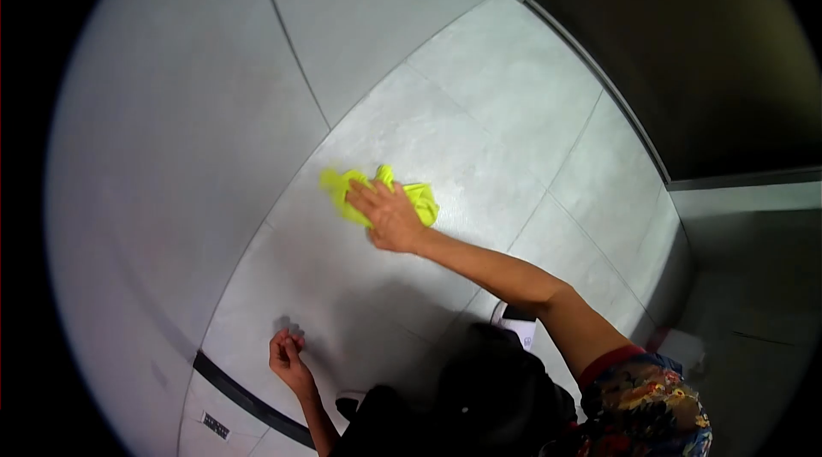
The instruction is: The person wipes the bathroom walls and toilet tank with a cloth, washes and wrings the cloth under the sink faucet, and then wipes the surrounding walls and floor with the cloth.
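A bright yellow-green cloth (421, 203) lies crumpled on the pale tiled floor (462, 140). My right hand (387, 215) presses down on it with the fingers spread over the fabric, and the cloth's left edge is blurred. Lower left, my left hand (288, 354) hangs above the floor with its fingers curled inward. No object shows in it, and its shadow falls on the tiles beside it.
A grey wall (188, 114) borders the floor on the left. At the upper right is a dark framed panel (685, 54). A black strip (248, 399) crosses the lower left, near a small floor drain (215, 426). My shoe (517, 324) shows near my dark clothing.
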`<action>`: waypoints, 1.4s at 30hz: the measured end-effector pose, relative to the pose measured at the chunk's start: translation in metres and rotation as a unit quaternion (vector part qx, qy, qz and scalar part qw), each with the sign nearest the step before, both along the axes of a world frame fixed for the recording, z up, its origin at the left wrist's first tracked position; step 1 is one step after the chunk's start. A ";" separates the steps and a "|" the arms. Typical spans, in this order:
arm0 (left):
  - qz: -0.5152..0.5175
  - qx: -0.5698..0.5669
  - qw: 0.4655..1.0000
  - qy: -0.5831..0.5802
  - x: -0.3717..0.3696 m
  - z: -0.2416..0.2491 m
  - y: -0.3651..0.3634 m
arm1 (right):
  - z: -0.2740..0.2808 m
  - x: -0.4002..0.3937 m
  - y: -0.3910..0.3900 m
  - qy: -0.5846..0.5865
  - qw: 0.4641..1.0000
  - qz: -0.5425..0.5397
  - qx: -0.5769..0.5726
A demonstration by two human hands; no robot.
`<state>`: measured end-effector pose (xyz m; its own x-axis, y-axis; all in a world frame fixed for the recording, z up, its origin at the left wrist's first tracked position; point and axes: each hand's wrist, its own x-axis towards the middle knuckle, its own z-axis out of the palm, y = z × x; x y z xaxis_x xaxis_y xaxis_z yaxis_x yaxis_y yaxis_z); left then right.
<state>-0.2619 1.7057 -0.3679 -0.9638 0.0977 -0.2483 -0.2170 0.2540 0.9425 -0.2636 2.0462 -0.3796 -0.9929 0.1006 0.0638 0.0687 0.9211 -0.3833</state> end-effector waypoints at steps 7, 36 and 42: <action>0.038 0.023 0.999 -0.007 0.007 0.007 -0.003 | 0.020 0.036 -0.038 0.088 0.946 -0.011 -0.310; 0.095 0.050 0.990 -0.090 0.015 0.004 -0.004 | -0.003 0.061 -0.067 -0.007 0.975 -0.063 -0.211; -0.018 0.014 0.997 -0.070 0.010 -0.005 0.005 | 0.020 0.067 -0.008 -0.097 0.566 -0.191 -0.796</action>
<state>-0.2516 1.7103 -0.3734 -0.9159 0.1403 -0.3760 -0.3372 0.2389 0.9106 -0.1966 2.0379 -0.3599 -0.8521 0.0870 -0.5161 0.3290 -0.6778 -0.6575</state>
